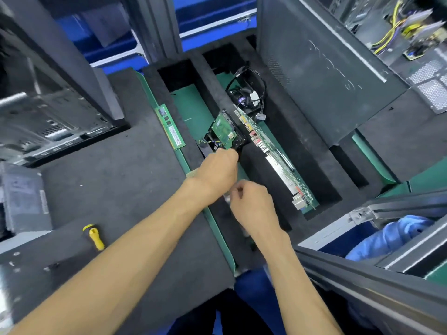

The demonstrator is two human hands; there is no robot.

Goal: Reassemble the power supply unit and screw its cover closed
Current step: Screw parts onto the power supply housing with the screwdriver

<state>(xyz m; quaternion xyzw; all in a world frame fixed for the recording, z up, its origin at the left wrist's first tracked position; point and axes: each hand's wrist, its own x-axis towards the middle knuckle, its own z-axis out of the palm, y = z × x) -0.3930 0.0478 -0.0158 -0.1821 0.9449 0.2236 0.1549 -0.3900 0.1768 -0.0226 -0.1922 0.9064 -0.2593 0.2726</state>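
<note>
An opened power supply [411, 32] with yellow wires and a bare circuit board lies at the far right top. A grey metal box [21, 197] sits at the left edge. The yellow-handled screwdriver [95, 238] lies on the black foam near it. My left hand [217, 170] reaches into a foam slot, its fingers curled on the lower edge of a hard drive [223, 131] with a green board. Just below, my right hand [251, 201] pinches a small silvery part [227, 197], mostly hidden by the fingers.
The black foam tray [121, 177] has long slots. They hold a RAM stick [170, 128], a motherboard on edge [278, 160] and a fan with cables [246, 93]. A dark case panel [326, 68] leans at right, a computer chassis [48, 122] stands at left, and blue cloth [387, 240] lies lower right.
</note>
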